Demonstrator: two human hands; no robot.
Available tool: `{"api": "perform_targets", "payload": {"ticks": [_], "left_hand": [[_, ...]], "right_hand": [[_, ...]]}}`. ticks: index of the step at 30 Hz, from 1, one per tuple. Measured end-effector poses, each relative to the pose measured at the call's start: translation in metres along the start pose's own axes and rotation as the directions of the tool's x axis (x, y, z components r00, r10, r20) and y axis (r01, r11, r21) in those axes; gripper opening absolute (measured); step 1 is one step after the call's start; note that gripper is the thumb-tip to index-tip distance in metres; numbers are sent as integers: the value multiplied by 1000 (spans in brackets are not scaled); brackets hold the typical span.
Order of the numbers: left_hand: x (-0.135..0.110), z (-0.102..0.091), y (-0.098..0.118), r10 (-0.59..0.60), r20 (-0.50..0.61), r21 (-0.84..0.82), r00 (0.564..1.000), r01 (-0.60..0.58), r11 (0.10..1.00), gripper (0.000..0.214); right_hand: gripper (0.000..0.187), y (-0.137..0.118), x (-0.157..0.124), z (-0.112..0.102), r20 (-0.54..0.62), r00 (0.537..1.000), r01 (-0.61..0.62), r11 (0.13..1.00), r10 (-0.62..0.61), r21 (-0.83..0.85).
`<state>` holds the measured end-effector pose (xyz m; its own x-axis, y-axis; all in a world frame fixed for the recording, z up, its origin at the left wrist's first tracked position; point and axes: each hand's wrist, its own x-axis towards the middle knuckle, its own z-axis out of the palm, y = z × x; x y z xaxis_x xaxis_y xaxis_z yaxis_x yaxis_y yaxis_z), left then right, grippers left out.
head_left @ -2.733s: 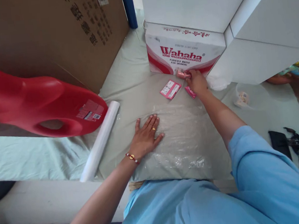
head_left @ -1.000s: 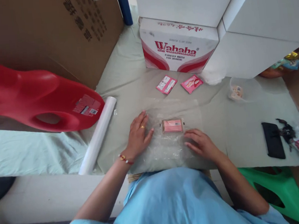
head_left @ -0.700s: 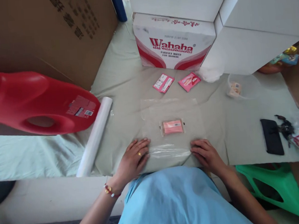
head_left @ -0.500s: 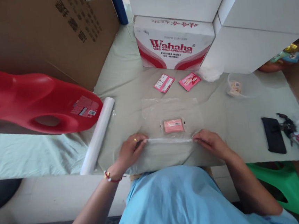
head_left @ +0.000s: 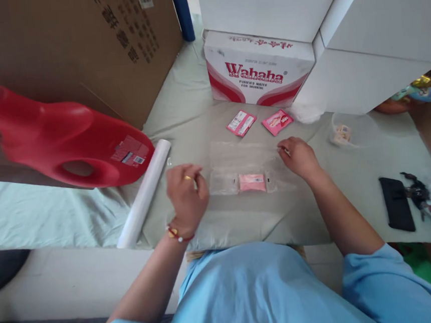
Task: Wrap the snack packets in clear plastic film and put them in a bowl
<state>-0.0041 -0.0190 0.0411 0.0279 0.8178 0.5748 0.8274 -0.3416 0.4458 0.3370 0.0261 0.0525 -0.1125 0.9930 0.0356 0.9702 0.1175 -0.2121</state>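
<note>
A small pink packet lies on a sheet of clear plastic film spread over the pale green cloth. The film's near edge is folded over the packet. My left hand hovers just left of the packet with its fingers curled in a pinch; what it holds is too thin to make out. My right hand pinches the film's far right corner. Two more pink packets lie further back.
A white roll of film lies left of the sheet beside a red plastic jug. A Wahaha carton, white boxes and a brown cardboard box stand behind. A black case lies at right.
My right hand set a pink packet on the film. Both hands then lifted the film's near edge and folded it over the packet. The right hand has moved to the far corner.
</note>
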Motion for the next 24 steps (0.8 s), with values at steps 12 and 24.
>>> {"api": "perform_targets", "payload": {"ticks": [12, 24], "left_hand": [[-37, 54, 66, 229, 661, -35, 715, -276, 960, 39], [-56, 49, 26, 180, 497, -340, 849, -1, 940, 35]], "right_hand": [[23, -57, 52, 20, 276, 941, 100, 939, -197, 330], [47, -49, -70, 50, 133, 801, 568, 811, -584, 142]]}}
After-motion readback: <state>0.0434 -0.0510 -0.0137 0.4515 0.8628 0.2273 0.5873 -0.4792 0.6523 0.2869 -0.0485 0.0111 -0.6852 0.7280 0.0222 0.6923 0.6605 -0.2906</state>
